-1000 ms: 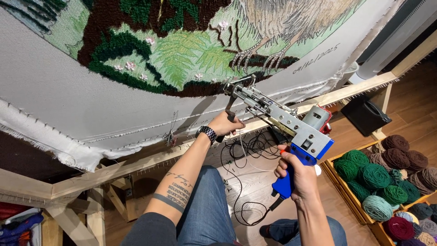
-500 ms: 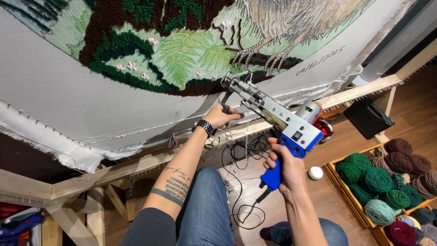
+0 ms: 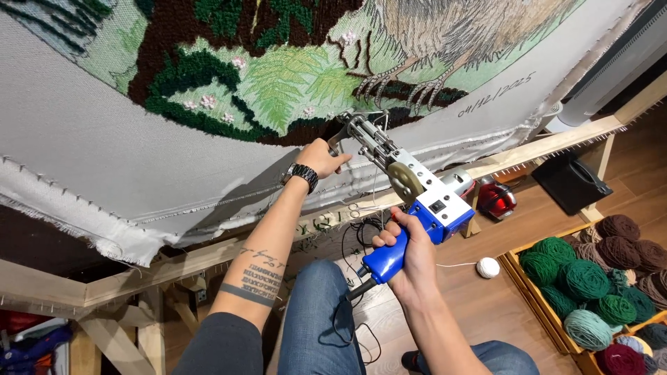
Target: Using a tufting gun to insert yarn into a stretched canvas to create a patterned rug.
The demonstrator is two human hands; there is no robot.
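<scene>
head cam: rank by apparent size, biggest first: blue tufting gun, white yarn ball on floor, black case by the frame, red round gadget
1. Blue tufting gun, though it is nearest the camera.
2. Black case.
3. Red round gadget.
4. White yarn ball.
Left hand steadies the gun's front; right hand grips its handle.

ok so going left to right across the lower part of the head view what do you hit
tattooed left forearm → right hand on the tufting gun's blue handle → white yarn ball on the floor → wooden crate of green and brown yarn balls

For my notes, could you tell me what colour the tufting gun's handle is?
Bright blue, on the tufting gun handle gripped by the right hand; head view.
</scene>
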